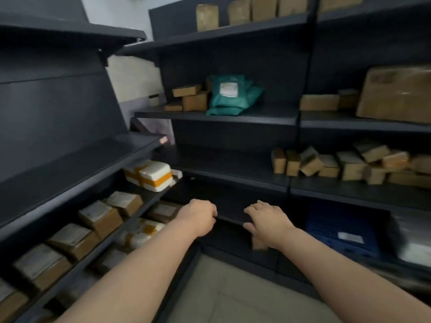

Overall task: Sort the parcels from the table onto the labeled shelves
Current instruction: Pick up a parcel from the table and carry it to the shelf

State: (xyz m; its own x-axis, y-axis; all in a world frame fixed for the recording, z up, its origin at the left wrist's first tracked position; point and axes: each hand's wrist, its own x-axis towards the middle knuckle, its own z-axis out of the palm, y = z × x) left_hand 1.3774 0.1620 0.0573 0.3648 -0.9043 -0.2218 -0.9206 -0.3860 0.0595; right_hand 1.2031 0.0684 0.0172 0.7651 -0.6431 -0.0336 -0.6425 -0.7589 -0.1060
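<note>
At the low shelf (231, 219), the left hand (201, 215) is curling empty; the right hand (268, 221) is spreading slack just above a blurred brown parcel (258, 245), probably shelving it.

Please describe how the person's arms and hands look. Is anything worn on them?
The left forearm and right forearm are bare down to the picture's lower edge; no sleeve shows. The left hand and right hand wear no gloves. I see no watch, bracelet or ring, though the picture is slightly blurred.
</note>
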